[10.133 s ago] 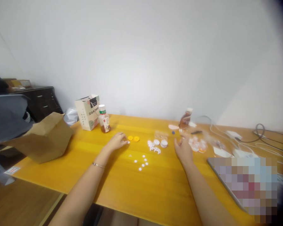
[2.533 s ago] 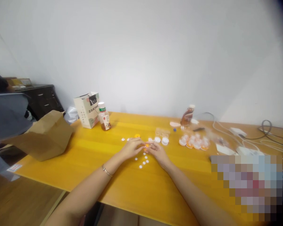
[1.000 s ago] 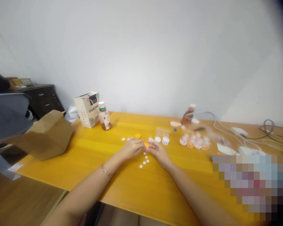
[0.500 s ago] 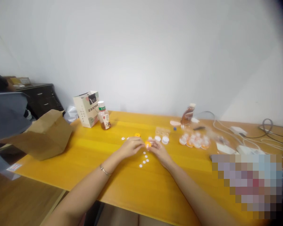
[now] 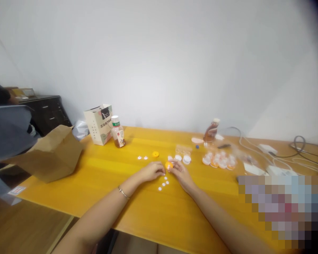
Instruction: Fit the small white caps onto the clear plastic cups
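Note:
My right hand (image 5: 180,173) grips a round orange cap (image 5: 169,165) between thumb and fingers, just above the table. To its left, my left hand (image 5: 154,170) has its fingers curled and pressed together, fingertips down at a small white disc that they mostly cover. Several more small white discs (image 5: 163,184) lie loose in front of the hands. Beyond my left hand sit a yellow-orange cap (image 5: 155,154) and two small white pieces (image 5: 145,157) with a raised middle. White round caps (image 5: 186,159) stand just behind my right hand.
A cluster of white and orange round pieces (image 5: 218,161) sits to the right, near a brown bottle (image 5: 211,131), cables and a white power strip (image 5: 267,149). Toward the back left stand a labelled bottle (image 5: 118,135) and a paper bag (image 5: 98,127). An open cardboard box (image 5: 55,151) is at the left edge.
My left hand has moved away from the orange cap, down to the nearest white disc. The right hand still holds the cap. The view has shifted slightly.

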The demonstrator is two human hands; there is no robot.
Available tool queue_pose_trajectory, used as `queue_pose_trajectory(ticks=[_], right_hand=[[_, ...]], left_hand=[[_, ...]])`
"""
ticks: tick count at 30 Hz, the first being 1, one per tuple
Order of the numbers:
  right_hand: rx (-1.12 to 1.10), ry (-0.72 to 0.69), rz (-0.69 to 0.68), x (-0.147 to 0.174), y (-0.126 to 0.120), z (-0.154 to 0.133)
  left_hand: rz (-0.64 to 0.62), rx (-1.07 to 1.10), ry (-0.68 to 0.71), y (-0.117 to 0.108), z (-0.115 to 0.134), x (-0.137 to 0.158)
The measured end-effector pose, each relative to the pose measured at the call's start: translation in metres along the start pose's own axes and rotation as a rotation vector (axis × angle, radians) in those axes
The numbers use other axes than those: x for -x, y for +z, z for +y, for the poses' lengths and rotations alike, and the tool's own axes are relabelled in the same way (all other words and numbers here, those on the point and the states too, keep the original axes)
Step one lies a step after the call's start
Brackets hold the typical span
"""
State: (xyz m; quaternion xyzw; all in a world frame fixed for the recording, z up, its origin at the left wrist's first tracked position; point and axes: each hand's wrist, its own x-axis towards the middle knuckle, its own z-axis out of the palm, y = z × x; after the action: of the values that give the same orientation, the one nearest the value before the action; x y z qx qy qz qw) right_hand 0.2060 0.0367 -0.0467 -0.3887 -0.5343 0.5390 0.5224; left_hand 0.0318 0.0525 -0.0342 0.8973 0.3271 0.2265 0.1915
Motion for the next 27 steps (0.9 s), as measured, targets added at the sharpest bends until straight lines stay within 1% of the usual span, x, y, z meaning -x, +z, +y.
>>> queue_pose_trajectory(ticks=[5,8,10,12,15,19,20,22,24,27], right_hand=[[0.070,0.011,-0.045,0.008,-0.003,0.002],[0.086,-0.004,-0.046,0.013,-0.002,-0.001],[0.102,-0.013,-0.054,0.014,-0.001,-0.003],[0.104,-0.014,-0.075,0.015,0.000,-0.005],[0.089,-0.011,-0.106,0.016,0.000,-0.005],[0.111,0.011,-0.090,0.017,0.001,-0.005],[0.123,0.020,-0.083,0.017,0.001,-0.004],[0.134,0.032,-0.075,0.017,0.001,-0.004],[0.122,0.040,-0.075,0.017,0.002,-0.002],[0.087,0.047,-0.091,0.017,0.001,-0.002]], left_hand=[[-0.019,-0.124,0.033,0.001,-0.002,0.000],[-0.028,-0.220,0.068,0.001,0.000,-0.001],[-0.035,-0.277,0.062,0.002,0.001,-0.002],[-0.019,-0.302,0.026,0.003,0.001,-0.002],[0.065,-0.196,-0.041,0.003,0.001,-0.002],[0.213,0.087,-0.130,-0.001,0.003,-0.001],[0.222,0.152,-0.153,-0.001,0.004,-0.001],[0.200,0.254,-0.179,-0.001,0.006,-0.001],[0.176,0.284,-0.168,-0.001,0.008,-0.001],[0.201,0.177,-0.085,-0.001,0.011,0.000]])
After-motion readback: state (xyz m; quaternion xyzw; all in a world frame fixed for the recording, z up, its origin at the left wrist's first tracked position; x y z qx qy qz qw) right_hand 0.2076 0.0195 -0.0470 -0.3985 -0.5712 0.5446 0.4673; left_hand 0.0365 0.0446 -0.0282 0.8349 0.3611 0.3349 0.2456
